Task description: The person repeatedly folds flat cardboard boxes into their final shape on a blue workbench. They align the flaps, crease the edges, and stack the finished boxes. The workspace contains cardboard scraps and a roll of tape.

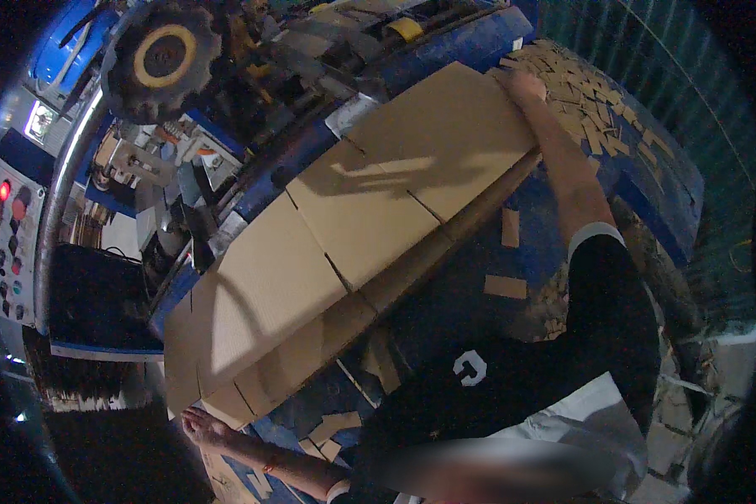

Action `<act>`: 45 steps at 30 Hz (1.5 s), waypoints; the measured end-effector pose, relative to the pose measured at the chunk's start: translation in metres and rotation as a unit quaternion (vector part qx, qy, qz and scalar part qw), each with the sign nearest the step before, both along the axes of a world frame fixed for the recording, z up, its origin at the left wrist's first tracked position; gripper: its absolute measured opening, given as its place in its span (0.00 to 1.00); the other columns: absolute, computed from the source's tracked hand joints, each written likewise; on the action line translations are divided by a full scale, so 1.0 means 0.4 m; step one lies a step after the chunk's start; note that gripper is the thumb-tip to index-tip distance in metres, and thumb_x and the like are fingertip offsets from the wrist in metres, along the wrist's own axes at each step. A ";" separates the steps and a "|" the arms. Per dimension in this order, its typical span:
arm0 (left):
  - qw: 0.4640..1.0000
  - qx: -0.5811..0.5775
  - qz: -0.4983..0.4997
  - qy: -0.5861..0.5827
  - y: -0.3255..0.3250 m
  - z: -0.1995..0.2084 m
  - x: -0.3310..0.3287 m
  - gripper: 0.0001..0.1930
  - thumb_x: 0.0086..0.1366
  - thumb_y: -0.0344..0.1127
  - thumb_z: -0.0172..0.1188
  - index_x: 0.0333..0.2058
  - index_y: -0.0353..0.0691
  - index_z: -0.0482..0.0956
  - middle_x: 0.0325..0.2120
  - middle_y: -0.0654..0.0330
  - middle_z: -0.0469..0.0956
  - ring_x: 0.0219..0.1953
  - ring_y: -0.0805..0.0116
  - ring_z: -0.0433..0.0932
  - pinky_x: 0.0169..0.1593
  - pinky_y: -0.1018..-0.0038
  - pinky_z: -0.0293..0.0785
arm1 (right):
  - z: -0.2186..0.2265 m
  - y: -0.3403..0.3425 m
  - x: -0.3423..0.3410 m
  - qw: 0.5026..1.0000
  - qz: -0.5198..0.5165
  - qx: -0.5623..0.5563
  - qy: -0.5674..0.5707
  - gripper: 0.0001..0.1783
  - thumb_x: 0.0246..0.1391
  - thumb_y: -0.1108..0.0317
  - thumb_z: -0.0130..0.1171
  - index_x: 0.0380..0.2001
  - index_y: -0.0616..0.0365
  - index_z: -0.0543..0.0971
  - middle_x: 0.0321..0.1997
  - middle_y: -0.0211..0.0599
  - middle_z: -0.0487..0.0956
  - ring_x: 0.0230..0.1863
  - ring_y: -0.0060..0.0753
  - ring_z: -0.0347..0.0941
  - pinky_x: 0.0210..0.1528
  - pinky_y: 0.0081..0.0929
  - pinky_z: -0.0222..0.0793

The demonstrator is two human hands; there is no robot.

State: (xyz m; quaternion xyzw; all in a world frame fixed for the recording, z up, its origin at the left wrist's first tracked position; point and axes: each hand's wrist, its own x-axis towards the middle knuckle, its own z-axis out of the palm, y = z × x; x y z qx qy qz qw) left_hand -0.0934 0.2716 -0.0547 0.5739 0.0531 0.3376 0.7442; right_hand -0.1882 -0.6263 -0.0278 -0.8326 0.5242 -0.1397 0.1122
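Observation:
A long, slotted cardboard sheet (269, 277) lies slantwise in front of me, from lower left to upper right. Another cardboard layer (311, 346) shows under its near edge. My left hand (206, 427) is at the sheet's lower left corner, with its fingers closed on the edge. At the far right end, my right hand (525, 86) grips the other edge, its arm stretched out; some of its fingertips are hard to make out. Shadows fall across the sheet's surface.
Along the sheet's far side runs a blue machine (260, 189) with a dark toothed wheel (161, 57). A control panel (13, 244) with a lit red lamp stands at left. Cardboard scraps (592, 101) cover the blue surface at right; more pieces (506, 287) lie below the sheet.

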 end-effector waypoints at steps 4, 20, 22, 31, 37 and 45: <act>0.995 -0.089 -0.043 0.001 0.028 0.013 0.036 0.16 0.65 0.34 0.48 0.49 0.32 0.68 0.49 0.50 0.69 0.51 0.59 0.69 0.58 0.63 0.64 | -0.022 -0.089 -0.008 0.998 -0.053 0.023 0.022 0.39 0.53 0.43 0.50 0.61 0.57 0.59 0.57 0.48 0.69 0.58 0.51 0.66 0.56 0.44 0.66; 0.956 0.171 -0.231 0.058 0.067 -0.005 0.089 0.26 0.60 0.27 0.55 0.57 0.34 0.62 0.52 0.53 0.68 0.52 0.62 0.68 0.55 0.67 0.67 | 0.021 0.481 -0.132 0.648 0.029 0.230 -0.726 0.30 0.50 0.62 0.64 0.52 0.64 0.65 0.46 0.42 0.74 0.47 0.32 0.70 0.47 0.29 0.67; 0.943 0.118 -0.309 0.035 0.043 0.002 0.074 0.25 0.59 0.30 0.57 0.54 0.32 0.64 0.51 0.52 0.69 0.51 0.62 0.69 0.55 0.66 0.67 | 0.082 0.502 -0.127 0.743 0.020 0.190 -0.641 0.26 0.52 0.66 0.61 0.52 0.63 0.66 0.46 0.41 0.74 0.47 0.31 0.70 0.48 0.29 0.67; 0.954 0.281 -0.101 0.026 -0.338 0.064 -0.249 0.19 0.60 0.28 0.56 0.50 0.30 0.69 0.49 0.56 0.72 0.47 0.67 0.71 0.52 0.72 0.66 | 0.184 0.809 -0.302 0.750 0.571 -0.253 -0.217 0.24 0.56 0.71 0.45 0.58 0.53 0.66 0.62 0.42 0.66 0.59 0.47 0.65 0.57 0.45 0.62; 0.769 0.593 -0.226 -0.074 -0.527 0.062 -0.244 0.34 0.50 0.18 0.51 0.59 0.41 0.65 0.59 0.49 0.63 0.62 0.52 0.61 0.63 0.59 0.56 | 0.018 0.870 -0.218 0.701 0.653 -0.285 0.035 0.27 0.52 0.55 0.51 0.57 0.40 0.67 0.63 0.36 0.64 0.60 0.45 0.61 0.53 0.45 0.64; 0.587 0.759 -0.273 -0.066 -0.567 0.087 -0.227 0.27 0.56 0.29 0.49 0.58 0.49 0.67 0.59 0.52 0.63 0.62 0.53 0.62 0.63 0.56 0.57 | -0.055 0.823 -0.210 0.666 0.669 -0.323 -0.063 0.29 0.46 0.49 0.55 0.54 0.42 0.70 0.61 0.36 0.66 0.61 0.45 0.60 0.57 0.45 0.58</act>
